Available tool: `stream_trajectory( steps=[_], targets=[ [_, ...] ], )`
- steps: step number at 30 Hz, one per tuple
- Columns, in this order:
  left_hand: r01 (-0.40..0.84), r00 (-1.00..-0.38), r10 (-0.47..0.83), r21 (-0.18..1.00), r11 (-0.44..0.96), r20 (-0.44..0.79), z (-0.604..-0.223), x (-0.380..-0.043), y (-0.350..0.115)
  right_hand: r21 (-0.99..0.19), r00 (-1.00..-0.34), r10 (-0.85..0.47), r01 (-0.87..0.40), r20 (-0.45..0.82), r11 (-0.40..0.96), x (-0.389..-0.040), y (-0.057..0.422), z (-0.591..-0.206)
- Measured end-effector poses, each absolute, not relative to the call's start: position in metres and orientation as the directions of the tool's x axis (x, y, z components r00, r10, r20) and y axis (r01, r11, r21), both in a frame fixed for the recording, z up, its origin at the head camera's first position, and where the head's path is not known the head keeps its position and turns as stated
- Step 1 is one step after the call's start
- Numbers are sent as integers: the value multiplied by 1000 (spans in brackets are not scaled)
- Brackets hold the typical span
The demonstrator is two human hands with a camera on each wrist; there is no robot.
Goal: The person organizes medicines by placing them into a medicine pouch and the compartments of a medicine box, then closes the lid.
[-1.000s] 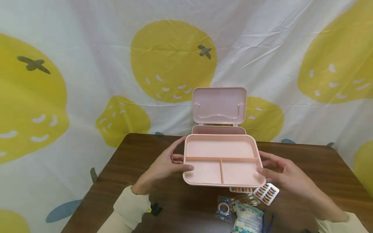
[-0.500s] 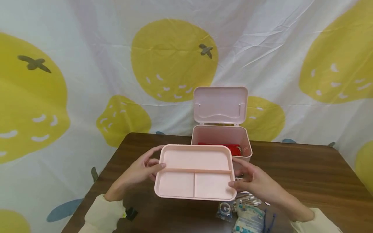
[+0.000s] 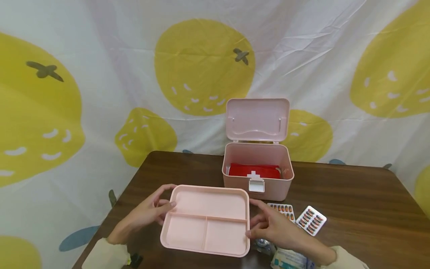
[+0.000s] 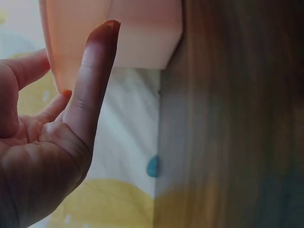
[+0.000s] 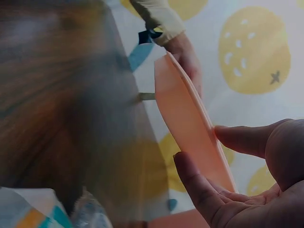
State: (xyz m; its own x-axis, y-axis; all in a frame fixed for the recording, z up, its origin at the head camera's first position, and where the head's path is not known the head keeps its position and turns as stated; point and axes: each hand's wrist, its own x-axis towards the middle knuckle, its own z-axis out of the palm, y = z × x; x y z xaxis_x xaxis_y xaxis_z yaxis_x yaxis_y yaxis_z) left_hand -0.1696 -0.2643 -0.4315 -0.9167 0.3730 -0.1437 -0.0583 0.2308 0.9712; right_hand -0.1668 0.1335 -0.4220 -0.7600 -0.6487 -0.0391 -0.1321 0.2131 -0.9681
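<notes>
Both hands hold a shallow pink divided tray (image 3: 209, 203) by its short sides, above the table. It has one long compartment at the back and two smaller ones in front, all bare. My left hand (image 3: 144, 213) grips the left side with the thumb over the rim. At the right side, my right hand (image 3: 277, 228) pinches the rim between thumb and fingers. The right wrist view shows the tray (image 5: 187, 118) edge-on, its underside off the table. Behind it stands a pink box (image 3: 231, 183) with its lid (image 3: 258, 119) raised and a red pouch (image 3: 255, 170) inside.
Two capsule blister packs (image 3: 311, 220) lie right of the tray, partly behind the right hand. A blue and white packet (image 3: 285, 259) sits at the front edge of view. A lemon-print curtain (image 3: 201, 149) hangs behind the dark wooden table (image 3: 352, 209).
Both hands have brought the tray left and toward me, away from the box. The box front and the red pouch inside have come into view.
</notes>
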Motion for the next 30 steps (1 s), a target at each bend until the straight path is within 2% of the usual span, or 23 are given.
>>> stream_trajectory(
  steps=[3,9,12,20,30],
  targets=[
    [-75,-911,379,969,235,-162,-441,-171,-267,-972,-762,-645,-99,-63,212,-168,129,-432],
    [-103,-913,362,965,243,-189,-464,-178,-266,-980,-757,-628,89,-181,176,-175,121,-455],
    [-109,-919,339,958,267,-199,-474,-180,-264,-974,-752,-622,134,-220,182,-176,119,-463],
    [-108,-943,263,933,342,-205,-487,-182,-253,-967,-752,-613,140,-243,211,-175,120,-469],
    [-59,-948,263,910,410,-180,-496,-183,-243,-961,-766,-598,92,-236,261,-175,122,-469]
  ],
)
